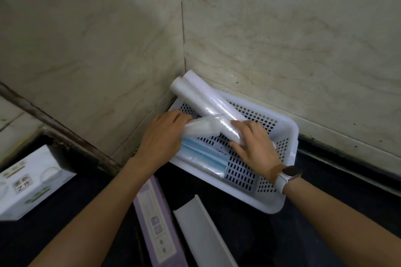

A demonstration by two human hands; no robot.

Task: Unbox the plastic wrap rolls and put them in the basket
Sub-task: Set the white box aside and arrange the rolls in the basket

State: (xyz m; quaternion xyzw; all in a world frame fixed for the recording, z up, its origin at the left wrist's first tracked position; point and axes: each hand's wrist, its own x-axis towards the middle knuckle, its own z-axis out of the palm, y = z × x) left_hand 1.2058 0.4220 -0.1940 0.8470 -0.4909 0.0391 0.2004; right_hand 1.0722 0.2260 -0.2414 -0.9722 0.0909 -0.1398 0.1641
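Two white rolls point(205, 102) sit angled across the basket point(288, 136), far ends poking over its rim into the wall corner. Right hand point(255, 143) is spread over their near ends, fingers open, pressing rather than clamped. Left hand point(163, 136) is pinching another clear-wrapped roll point(200, 128) at the basket's left edge. A blue roll point(204, 158) lies flat inside. Purple box point(157, 223) and white box point(199, 232) are on the dark counter point(325, 191) just beside the basket.

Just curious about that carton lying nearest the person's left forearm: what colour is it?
Pale purple carton, seen best in the head view.
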